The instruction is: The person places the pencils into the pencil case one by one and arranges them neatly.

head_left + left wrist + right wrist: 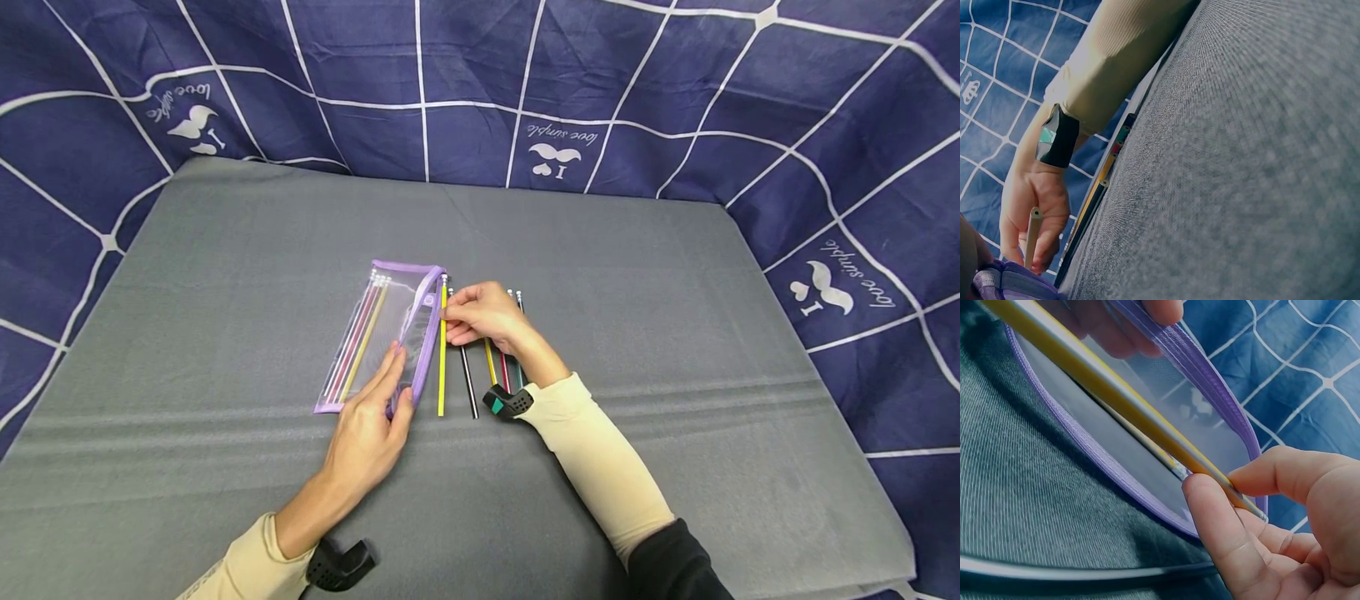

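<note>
A clear pencil pouch (393, 308) with purple trim lies on the table, its zipped side gaping, with several pencils (363, 333) inside. My left hand (369, 433) holds the pouch near its lower end, thumb and fingers on either side of the purple edge (1210, 384). With thumb and fingers, my right hand (487, 317) pinches a yellow pencil (442, 367) near its eraser end. In the right wrist view this pencil slants across the pouch's opening. The left wrist view shows the right hand (1038, 200) beyond the purple zipper edge (1013, 281).
Right of the pouch lie a black pencil (468, 383), another yellow pencil (491, 362), a red pencil (505, 371) and a teal pencil (520, 375), partly under the right forearm. Grey cloth (675, 292) covers the table; a blue checked curtain (472, 67) hangs behind.
</note>
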Tool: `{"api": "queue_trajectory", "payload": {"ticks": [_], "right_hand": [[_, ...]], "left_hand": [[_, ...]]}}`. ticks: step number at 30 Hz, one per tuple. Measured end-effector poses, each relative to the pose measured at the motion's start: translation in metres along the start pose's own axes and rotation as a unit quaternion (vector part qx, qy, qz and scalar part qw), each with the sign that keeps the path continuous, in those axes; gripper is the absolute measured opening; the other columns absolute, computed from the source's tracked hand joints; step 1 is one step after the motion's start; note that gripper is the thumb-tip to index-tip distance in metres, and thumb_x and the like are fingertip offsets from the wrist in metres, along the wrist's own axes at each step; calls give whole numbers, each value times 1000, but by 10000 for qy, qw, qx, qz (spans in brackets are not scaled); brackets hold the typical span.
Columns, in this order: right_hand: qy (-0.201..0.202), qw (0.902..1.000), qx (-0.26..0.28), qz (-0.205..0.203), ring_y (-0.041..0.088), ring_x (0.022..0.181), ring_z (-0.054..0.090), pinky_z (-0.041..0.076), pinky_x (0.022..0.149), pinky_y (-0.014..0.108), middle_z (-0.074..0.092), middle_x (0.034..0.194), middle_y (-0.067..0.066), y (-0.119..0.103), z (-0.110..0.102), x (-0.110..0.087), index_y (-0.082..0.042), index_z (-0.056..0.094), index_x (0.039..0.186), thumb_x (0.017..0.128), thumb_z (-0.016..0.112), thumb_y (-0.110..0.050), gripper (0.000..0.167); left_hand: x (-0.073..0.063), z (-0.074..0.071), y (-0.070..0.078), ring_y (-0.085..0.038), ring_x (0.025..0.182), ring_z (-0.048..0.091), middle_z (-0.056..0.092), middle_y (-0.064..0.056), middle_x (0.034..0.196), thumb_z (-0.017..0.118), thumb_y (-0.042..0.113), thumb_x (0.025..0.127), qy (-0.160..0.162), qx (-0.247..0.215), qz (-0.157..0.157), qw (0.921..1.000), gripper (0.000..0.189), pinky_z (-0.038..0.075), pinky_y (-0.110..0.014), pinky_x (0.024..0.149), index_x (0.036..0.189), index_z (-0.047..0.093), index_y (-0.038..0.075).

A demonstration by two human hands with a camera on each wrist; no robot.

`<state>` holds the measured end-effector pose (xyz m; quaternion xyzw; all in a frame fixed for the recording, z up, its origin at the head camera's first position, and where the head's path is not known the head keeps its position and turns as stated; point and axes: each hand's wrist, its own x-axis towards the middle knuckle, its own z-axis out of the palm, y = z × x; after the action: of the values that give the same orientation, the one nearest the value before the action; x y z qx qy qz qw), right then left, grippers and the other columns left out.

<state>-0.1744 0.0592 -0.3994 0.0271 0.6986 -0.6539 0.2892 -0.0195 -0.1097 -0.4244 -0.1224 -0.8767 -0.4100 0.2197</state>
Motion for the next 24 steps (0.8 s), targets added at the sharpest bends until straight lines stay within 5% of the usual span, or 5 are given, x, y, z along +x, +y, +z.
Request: {"api": "queue_trajectory", "payload": {"ticks": [24], "right_hand": [[213,9990,381,-108,14,53,65,59,54,25,64,68,11,1,19,11,5,61,91,89,64,6,4]], "left_hand": [[1,-1,0,-31,126,54,53,-21,140,66,-4,87,-6,-83,51,10000,50,44,-47,101,135,54,-8]]}}
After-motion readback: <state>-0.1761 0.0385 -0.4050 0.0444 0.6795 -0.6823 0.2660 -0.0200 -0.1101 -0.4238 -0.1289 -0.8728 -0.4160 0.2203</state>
